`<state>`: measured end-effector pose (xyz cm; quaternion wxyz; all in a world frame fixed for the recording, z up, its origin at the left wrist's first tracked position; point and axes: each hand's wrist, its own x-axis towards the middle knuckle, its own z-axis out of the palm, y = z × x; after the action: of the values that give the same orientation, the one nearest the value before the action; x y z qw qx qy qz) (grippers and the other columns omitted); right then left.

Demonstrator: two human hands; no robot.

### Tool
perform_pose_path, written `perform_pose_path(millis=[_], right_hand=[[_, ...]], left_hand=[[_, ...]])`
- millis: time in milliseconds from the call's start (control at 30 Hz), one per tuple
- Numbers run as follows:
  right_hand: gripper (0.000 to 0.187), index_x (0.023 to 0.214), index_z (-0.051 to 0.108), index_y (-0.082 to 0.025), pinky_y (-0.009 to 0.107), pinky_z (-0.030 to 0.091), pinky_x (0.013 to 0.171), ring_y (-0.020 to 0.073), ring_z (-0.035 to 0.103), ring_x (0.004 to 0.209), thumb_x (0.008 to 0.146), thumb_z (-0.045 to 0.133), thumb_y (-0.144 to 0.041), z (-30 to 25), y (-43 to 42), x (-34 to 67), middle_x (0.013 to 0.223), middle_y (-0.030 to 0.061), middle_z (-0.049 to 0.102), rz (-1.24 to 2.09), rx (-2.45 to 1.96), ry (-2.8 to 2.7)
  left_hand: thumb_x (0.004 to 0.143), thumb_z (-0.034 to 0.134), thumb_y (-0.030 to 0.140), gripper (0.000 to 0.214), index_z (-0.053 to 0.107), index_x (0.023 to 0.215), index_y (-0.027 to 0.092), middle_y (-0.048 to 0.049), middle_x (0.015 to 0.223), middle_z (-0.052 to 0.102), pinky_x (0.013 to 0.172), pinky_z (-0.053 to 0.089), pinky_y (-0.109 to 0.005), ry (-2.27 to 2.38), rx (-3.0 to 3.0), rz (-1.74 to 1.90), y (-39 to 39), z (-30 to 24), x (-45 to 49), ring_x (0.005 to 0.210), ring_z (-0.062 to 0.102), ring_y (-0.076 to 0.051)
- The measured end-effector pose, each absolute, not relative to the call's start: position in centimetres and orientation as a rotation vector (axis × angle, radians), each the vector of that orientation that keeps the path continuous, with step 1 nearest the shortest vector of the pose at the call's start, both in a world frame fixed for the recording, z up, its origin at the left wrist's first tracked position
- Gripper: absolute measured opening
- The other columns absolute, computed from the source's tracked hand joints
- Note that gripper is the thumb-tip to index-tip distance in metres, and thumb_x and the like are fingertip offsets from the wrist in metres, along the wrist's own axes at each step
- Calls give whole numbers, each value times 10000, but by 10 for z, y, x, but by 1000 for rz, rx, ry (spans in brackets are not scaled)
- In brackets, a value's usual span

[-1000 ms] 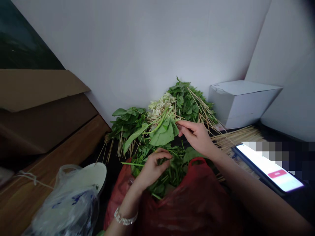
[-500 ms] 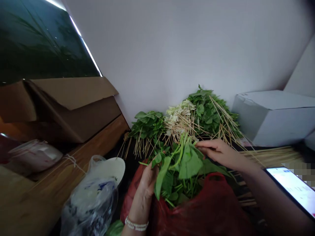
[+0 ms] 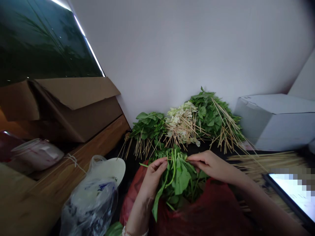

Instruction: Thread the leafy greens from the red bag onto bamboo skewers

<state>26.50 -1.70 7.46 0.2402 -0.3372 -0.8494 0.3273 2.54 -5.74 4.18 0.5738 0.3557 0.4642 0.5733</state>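
Observation:
My left hand [image 3: 153, 178] is closed in a pinch at the left side of a bunch of leafy greens [image 3: 182, 178], its thumb and finger at the stems. My right hand [image 3: 208, 165] pinches at the other side, on what looks like a thin bamboo skewer running through the stems between both hands. The leaves droop below. Under my hands, a red plastic bag [image 3: 197, 218] stands wide at the mouth, full of more loose greens. Much of the skewer is hidden by stems and fingers.
Skewered greens [image 3: 149, 126], skewered pale cabbage-like leaves [image 3: 183, 114] and a bigger green pile [image 3: 209, 111] lie along the wall. Bare skewers [image 3: 268, 162] and a lit phone [image 3: 292, 193] are right, near a white box [image 3: 278, 121]. Left are a bagged bowl [image 3: 91, 193] and cardboard box [image 3: 81, 114].
My left hand has risen from the bag to pinch at the stems. My right hand has come slightly lower and nearer with the bunch.

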Motion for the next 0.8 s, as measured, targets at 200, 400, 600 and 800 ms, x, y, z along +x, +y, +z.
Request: perform_pose_path(millis=[200, 400, 600, 800], right_hand=[[286, 915, 720, -189, 243, 386, 610, 127, 557, 630, 947, 436, -206, 76, -24, 262, 698, -10, 635, 830, -908, -2342], [301, 925, 736, -198, 242, 384, 599, 127, 560, 612, 956, 438, -220, 76, -26, 262, 664, -8, 626, 816, -920, -2327], [288, 942, 757, -215, 235, 363, 545, 120, 538, 554, 931, 470, -225, 76, -28, 262, 634, -7, 646, 801, -880, -2246], [310, 903, 762, -212, 248, 369, 573, 123, 554, 574, 937, 453, -196, 80, -32, 258, 646, 3, 655, 672, -961, -2308]], left_hand=[[613, 889, 415, 325, 790, 801, 168, -28, 738, 745, 644, 494, -234, 1085, 838, 1413, -57, 43, 25, 641, 640, -127], [562, 918, 402, 369, 795, 826, 175, -30, 724, 750, 636, 508, -239, 1054, 789, 1458, -55, 38, 22, 617, 644, -121], [620, 883, 382, 293, 807, 811, 174, -70, 885, 790, 631, 499, -231, 1163, 922, 1470, -59, 46, 23, 657, 652, -128], [712, 811, 349, 183, 814, 802, 189, -51, 828, 769, 644, 490, -246, 1242, 1122, 1450, -60, 52, 19, 680, 644, -146]])
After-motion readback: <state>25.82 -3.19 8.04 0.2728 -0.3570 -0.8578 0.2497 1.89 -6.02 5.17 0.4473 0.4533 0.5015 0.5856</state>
